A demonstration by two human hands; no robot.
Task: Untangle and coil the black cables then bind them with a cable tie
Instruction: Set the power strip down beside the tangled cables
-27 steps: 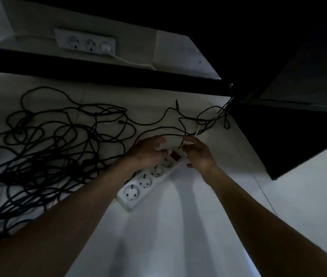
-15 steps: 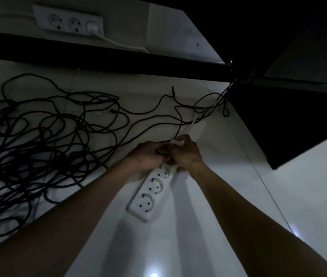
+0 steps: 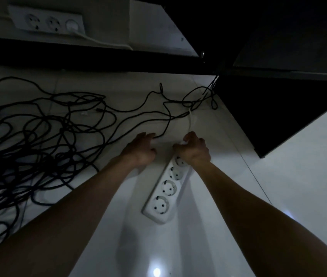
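A big tangle of black cables point(image 3: 28, 156) sprawls over the white floor at the left. One strand runs right from it and ends at the fingertips of my left hand point(image 3: 140, 149), whose curled fingers pinch that cable end. Beside it, my right hand point(image 3: 193, 149) grips the far end of a white power strip point(image 3: 163, 193) lying on the floor. The strip's white lead point(image 3: 189, 120) runs up from under that hand toward a few black loops point(image 3: 200, 96) by the dark cabinet. No cable tie is visible.
A dark cabinet point(image 3: 278, 108) stands at the right, its corner close to my right hand. A dark bar point(image 3: 78, 56) crosses the back. Above it sits a white wall socket point(image 3: 46, 22) with a white plug in it. The room is dim.
My hands were together over the strip's far end and have now parted. The left hand has moved left with the black cable end, and the strip has swung more lengthwise toward me.
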